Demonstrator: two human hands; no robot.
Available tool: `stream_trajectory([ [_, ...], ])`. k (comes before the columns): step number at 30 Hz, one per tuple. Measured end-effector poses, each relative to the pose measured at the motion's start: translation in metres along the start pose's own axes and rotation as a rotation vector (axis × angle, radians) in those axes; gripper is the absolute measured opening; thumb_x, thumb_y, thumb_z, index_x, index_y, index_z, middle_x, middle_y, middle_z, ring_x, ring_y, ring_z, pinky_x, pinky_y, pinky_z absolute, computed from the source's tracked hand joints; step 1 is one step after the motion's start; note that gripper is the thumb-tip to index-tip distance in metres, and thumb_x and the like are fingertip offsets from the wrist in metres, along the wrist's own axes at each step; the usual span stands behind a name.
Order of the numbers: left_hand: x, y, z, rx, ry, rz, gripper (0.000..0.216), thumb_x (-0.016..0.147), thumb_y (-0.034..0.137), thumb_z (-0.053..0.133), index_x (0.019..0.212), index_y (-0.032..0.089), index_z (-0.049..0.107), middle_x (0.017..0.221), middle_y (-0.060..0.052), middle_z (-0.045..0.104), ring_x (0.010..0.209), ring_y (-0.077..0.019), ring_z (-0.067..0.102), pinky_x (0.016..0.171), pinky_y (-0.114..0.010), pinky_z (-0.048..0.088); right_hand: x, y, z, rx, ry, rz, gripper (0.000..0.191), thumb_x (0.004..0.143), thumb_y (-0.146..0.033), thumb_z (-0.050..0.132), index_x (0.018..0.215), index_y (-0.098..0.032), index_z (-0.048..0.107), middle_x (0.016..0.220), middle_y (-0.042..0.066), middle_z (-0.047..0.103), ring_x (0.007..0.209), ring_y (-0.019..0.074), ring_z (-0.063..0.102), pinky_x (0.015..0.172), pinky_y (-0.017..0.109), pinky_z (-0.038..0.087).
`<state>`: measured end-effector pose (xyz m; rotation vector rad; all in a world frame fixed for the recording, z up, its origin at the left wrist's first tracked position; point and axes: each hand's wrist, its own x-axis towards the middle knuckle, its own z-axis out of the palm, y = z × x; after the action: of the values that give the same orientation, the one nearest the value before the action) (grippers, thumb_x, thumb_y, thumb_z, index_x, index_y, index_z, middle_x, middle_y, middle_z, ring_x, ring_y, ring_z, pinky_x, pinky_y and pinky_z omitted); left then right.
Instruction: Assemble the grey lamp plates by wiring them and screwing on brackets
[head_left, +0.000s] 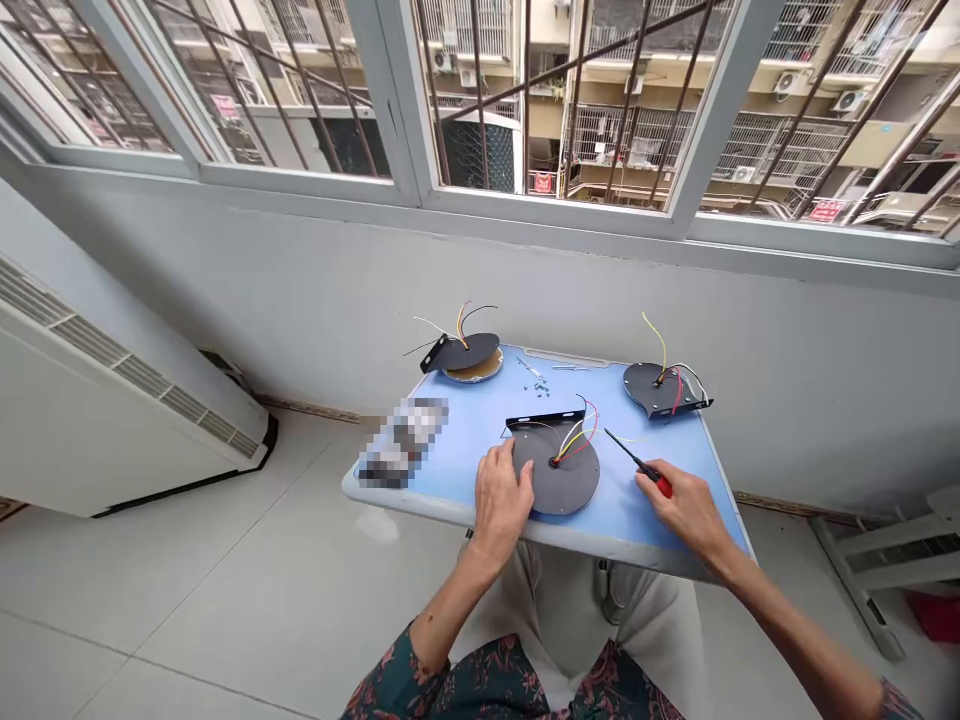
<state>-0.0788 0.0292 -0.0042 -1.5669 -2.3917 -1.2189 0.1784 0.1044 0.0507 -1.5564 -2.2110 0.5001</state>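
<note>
A round dark grey plate (561,482) with a black slotted bracket and a bundle of coloured wires lies near the front edge of the blue table. My left hand (501,490) grips its left side, the thumb on top of the plate. In my right hand (688,508) is a screwdriver (654,478) with a red and black handle; its dark shaft points up and left, apart from the plate. Loose screws (540,388) are scattered behind the plate, with a few thin metal pieces (571,367) near them.
A similar wired plate (472,352) sits at the table's back left, above a tan disc. Another plate (651,388) stands at the back right, its bracket overhanging the edge. A blurred patch (405,442) covers something at the left. Wall and barred windows rise behind the table (450,490).
</note>
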Motion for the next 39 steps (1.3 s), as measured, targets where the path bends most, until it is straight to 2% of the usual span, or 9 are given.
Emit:
stream_trajectory([
  [5, 0.002, -0.001, -0.004, -0.049, -0.006, 0.004, 0.036, 0.095, 0.022, 0.054, 0.130, 0.014, 0.056, 0.116, -0.015, 0.066, 0.112, -0.0302, 0.062, 0.100, -0.047, 0.052, -0.005, 0.033, -0.010, -0.418, 0.161, 0.023, 0.029, 0.098, -0.037, 0.046, 0.102, -0.023, 0.072, 0.089, 0.006, 0.076, 0.074, 0.0207, 0.065, 0.060, 0.030, 0.034],
  [9, 0.002, -0.001, -0.005, -0.080, -0.026, -0.023, 0.037, 0.094, 0.023, 0.055, 0.130, 0.014, 0.056, 0.116, -0.014, 0.067, 0.110, -0.0289, 0.063, 0.099, -0.046, 0.052, 0.025, 0.026, -0.007, -0.680, 0.220, -0.106, 0.028, 0.100, -0.029, 0.046, 0.090, -0.016, 0.069, 0.088, 0.010, 0.072, 0.081, 0.0213, 0.062, 0.062, 0.032, 0.028],
  [14, -0.001, -0.004, -0.006, -0.131, -0.022, -0.032, 0.037, 0.095, 0.025, 0.056, 0.131, 0.018, 0.056, 0.114, -0.012, 0.067, 0.109, -0.0262, 0.064, 0.096, -0.043, 0.054, 0.038, 0.003, -0.003, -0.814, 0.189, -0.238, 0.024, 0.097, -0.023, 0.050, 0.088, -0.012, 0.069, 0.092, 0.016, 0.070, 0.084, 0.0267, 0.061, 0.073, 0.037, 0.034],
  [17, -0.003, -0.004, -0.007, -0.161, 0.005, -0.018, 0.035, 0.097, 0.026, 0.055, 0.131, 0.018, 0.056, 0.115, -0.012, 0.068, 0.107, -0.0258, 0.065, 0.094, -0.043, 0.055, 0.022, -0.012, 0.008, -0.650, 0.207, -0.356, 0.029, 0.101, -0.025, 0.046, 0.092, -0.013, 0.071, 0.102, 0.017, 0.072, 0.091, 0.0273, 0.063, 0.080, 0.039, 0.041],
  [20, -0.005, -0.002, -0.009, -0.155, 0.039, 0.010, 0.034, 0.098, 0.027, 0.055, 0.130, 0.019, 0.058, 0.113, -0.012, 0.070, 0.103, -0.0263, 0.065, 0.091, -0.043, 0.056, 0.012, -0.025, 0.026, -0.274, 0.180, -0.426, 0.036, 0.103, -0.036, 0.044, 0.108, -0.014, 0.072, 0.113, 0.015, 0.074, 0.095, 0.0255, 0.066, 0.086, 0.039, 0.049],
  [23, -0.005, 0.001, -0.014, -0.144, 0.032, 0.035, 0.036, 0.099, 0.027, 0.056, 0.134, 0.018, 0.058, 0.104, -0.011, 0.071, 0.096, -0.0252, 0.064, 0.085, -0.040, 0.057, 0.014, -0.036, 0.040, 0.051, 0.095, -0.353, 0.041, 0.102, -0.044, 0.048, 0.124, -0.017, 0.068, 0.104, 0.010, 0.075, 0.077, 0.0197, 0.066, 0.074, 0.034, 0.054],
  [25, -0.005, 0.002, -0.017, -0.141, 0.023, 0.047, 0.038, 0.100, 0.027, 0.054, 0.137, 0.018, 0.056, 0.099, -0.011, 0.071, 0.092, -0.0243, 0.064, 0.081, -0.038, 0.057, 0.017, -0.042, 0.046, 0.146, 0.062, -0.291, 0.041, 0.100, -0.045, 0.052, 0.127, -0.018, 0.067, 0.094, 0.007, 0.073, 0.065, 0.0164, 0.060, 0.065, 0.031, 0.053],
  [33, -0.006, 0.006, -0.020, -0.153, 0.048, 0.052, 0.042, 0.099, 0.022, 0.056, 0.142, 0.020, 0.053, 0.105, -0.010, 0.071, 0.094, -0.0234, 0.063, 0.083, -0.037, 0.056, 0.014, -0.044, 0.052, 0.159, 0.144, -0.273, 0.033, 0.098, -0.036, 0.058, 0.126, -0.020, 0.068, 0.095, 0.005, 0.068, 0.061, 0.0130, 0.055, 0.063, 0.029, 0.051],
  [39, -0.003, 0.008, -0.020, -0.117, 0.031, 0.120, 0.047, 0.100, 0.018, 0.055, 0.146, 0.021, 0.048, 0.123, -0.012, 0.070, 0.099, -0.0242, 0.064, 0.087, -0.041, 0.056, 0.012, -0.048, 0.051, 0.090, 0.196, -0.315, 0.029, 0.099, -0.029, 0.057, 0.126, -0.022, 0.065, 0.103, 0.007, 0.069, 0.067, 0.0145, 0.059, 0.068, 0.031, 0.052],
])
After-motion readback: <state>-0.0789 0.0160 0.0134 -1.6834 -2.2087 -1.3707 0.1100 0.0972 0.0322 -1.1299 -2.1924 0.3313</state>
